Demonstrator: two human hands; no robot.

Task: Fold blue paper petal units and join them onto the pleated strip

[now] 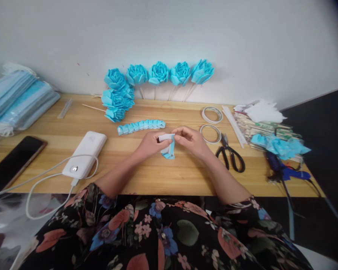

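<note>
Above the yellowish wooden tabletop (146,182), pinching a small blue-and-white folded fabric strip (171,147) between left hand (150,144) and right hand (192,141); apparently done with layered blue fabric roses on sticks (158,73) and one pleated light-blue band (141,126), but only partway through this strip.

There are two hands, one left hand (152,144) and one right hand (192,141), with one folded strip (172,148) between them, and one pleated strip (141,126) on the one table (163,180). The blue flowers in the back row (158,73) number five; at least three stacked flowers (112,98) make a cluster to the left, where overlap hides the exact number. There are two tape rolls (212,115), one pair of scissors (226,143), one glue gun (291,173), one phone (15,161) and one power bank (85,154). Masks (24,95) form one stack and wooden sticks (245,126) one heap, both too crowded to count singly.
</note>
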